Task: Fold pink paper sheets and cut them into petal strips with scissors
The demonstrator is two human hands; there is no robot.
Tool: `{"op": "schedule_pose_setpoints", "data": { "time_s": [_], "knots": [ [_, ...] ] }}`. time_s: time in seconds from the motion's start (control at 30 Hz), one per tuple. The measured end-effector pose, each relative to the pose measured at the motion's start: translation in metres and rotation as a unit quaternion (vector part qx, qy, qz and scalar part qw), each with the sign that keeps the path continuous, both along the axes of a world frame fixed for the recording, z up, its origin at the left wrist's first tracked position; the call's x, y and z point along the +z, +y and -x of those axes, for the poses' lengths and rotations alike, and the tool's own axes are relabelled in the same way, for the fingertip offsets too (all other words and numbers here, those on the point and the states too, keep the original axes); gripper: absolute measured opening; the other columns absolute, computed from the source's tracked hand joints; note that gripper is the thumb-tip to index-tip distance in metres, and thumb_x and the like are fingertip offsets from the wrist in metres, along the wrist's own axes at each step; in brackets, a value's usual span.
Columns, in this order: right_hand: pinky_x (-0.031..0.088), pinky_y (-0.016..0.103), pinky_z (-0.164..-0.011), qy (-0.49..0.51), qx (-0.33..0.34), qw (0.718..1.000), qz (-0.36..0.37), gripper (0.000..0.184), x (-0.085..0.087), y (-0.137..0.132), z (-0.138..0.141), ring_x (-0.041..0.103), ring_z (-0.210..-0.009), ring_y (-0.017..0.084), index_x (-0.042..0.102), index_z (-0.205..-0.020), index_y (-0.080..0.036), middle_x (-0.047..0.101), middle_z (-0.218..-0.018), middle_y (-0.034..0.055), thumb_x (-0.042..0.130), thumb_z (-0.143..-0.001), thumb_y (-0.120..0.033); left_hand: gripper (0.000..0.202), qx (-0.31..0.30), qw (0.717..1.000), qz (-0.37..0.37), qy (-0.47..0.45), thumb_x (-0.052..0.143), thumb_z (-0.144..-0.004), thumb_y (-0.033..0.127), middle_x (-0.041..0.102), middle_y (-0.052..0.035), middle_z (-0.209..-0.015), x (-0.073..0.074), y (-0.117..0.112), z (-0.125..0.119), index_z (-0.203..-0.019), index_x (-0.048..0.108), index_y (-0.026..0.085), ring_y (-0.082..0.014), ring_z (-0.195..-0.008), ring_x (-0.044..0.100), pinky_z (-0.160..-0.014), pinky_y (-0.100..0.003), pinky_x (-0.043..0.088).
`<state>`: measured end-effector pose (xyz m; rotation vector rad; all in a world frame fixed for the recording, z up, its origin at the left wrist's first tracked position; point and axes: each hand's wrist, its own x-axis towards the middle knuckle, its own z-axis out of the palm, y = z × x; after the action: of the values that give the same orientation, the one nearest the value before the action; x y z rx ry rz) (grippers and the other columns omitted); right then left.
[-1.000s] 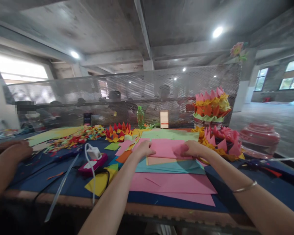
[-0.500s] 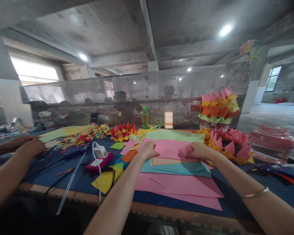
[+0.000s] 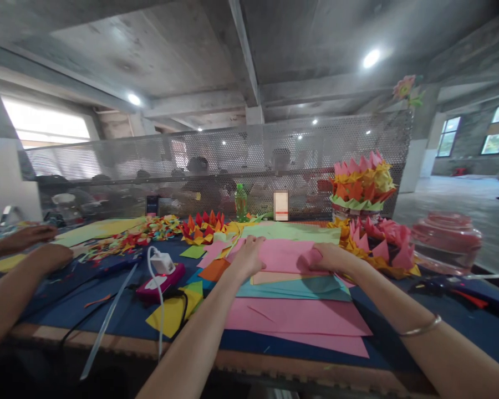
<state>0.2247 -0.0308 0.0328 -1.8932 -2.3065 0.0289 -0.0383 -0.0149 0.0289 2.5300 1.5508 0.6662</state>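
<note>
My left hand (image 3: 246,256) lies flat, fingers spread, pressing on the left part of a folded pink paper sheet (image 3: 285,256). At the sheet's right edge my right hand (image 3: 331,256) is closed, pinching the paper. The pink sheet rests on a stack of coloured sheets: a tan one, a teal one (image 3: 295,287) and larger pink ones (image 3: 303,321). All of it lies on a table with a dark blue cover (image 3: 120,310).
Another person's arms (image 3: 20,271) reach in at the left. A magenta device with a white charger (image 3: 160,271) and cables sits left of the stack. Folded paper flowers (image 3: 360,185) stand at the right, a red jar (image 3: 447,241) beyond. A mesh screen (image 3: 216,166) backs the table.
My left hand has slid a little further onto the pink sheet and flattened. The right hand keeps its pinch. The other person's hands at the left have shifted.
</note>
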Motion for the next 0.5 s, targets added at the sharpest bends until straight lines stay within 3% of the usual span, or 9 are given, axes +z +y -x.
{"op": "schedule_pose_setpoints", "data": {
  "time_s": [0.1, 0.2, 0.3, 0.4, 0.5],
  "knots": [
    [0.041, 0.029, -0.067, 0.013, 0.004, 1.0, 0.005, 0.038, -0.003, 0.002, -0.002, 0.064, -0.089, 0.03, 0.066, -0.097, -0.013, 0.07, -0.097, 0.0152, 0.063, -0.068, -0.037, 0.048, -0.138, 0.99, -0.006, 0.007, 0.047, -0.073, 0.001, 0.051, -0.0086, -0.121, -0.002, -0.011, -0.014, -0.116, 0.059, 0.02, -0.0174, -0.111, 0.051, -0.094, -0.026, 0.04],
    [0.042, 0.028, -0.067, 0.025, 0.005, 1.0, 0.008, 0.041, -0.006, 0.005, -0.003, 0.065, -0.089, 0.029, 0.065, -0.101, -0.013, 0.071, -0.097, 0.0144, 0.062, -0.067, -0.034, 0.04, -0.229, 0.972, 0.011, 0.054, 0.041, -0.081, 0.006, 0.058, -0.0081, -0.11, -0.005, -0.027, -0.033, -0.109, 0.064, 0.021, -0.0188, -0.105, 0.054, -0.094, -0.028, 0.039],
    [0.042, 0.029, -0.073, 0.034, 0.006, 0.999, 0.003, 0.053, -0.008, 0.006, -0.004, 0.063, -0.097, 0.031, 0.061, -0.113, -0.011, 0.068, -0.106, 0.0164, 0.065, -0.064, -0.032, 0.029, -0.237, 0.967, 0.024, 0.087, 0.042, -0.09, 0.022, 0.059, -0.0096, -0.106, -0.006, -0.042, -0.046, -0.107, 0.064, 0.02, -0.021, -0.104, 0.053, -0.091, -0.029, 0.039],
    [0.042, 0.03, -0.08, 0.044, 0.004, 0.999, -0.004, 0.063, -0.008, 0.005, -0.004, 0.06, -0.103, 0.031, 0.056, -0.122, -0.01, 0.065, -0.113, 0.0177, 0.067, -0.063, -0.03, 0.033, -0.226, 0.969, 0.021, 0.096, 0.039, -0.093, 0.037, 0.057, -0.0107, -0.11, -0.005, -0.052, -0.049, -0.105, 0.063, 0.019, -0.0207, -0.1, 0.054, -0.086, -0.028, 0.04],
    [0.04, 0.032, -0.085, 0.052, 0.0, 0.998, -0.028, 0.075, -0.006, 0.001, 0.0, 0.056, -0.109, 0.032, 0.049, -0.129, -0.009, 0.06, -0.119, 0.0195, 0.071, -0.061, -0.032, 0.038, -0.221, 0.968, 0.014, 0.117, 0.037, -0.093, 0.042, 0.057, -0.0115, -0.109, -0.003, -0.056, -0.048, -0.105, 0.064, 0.018, -0.0217, -0.098, 0.055, -0.084, -0.03, 0.039]
  ]
}}
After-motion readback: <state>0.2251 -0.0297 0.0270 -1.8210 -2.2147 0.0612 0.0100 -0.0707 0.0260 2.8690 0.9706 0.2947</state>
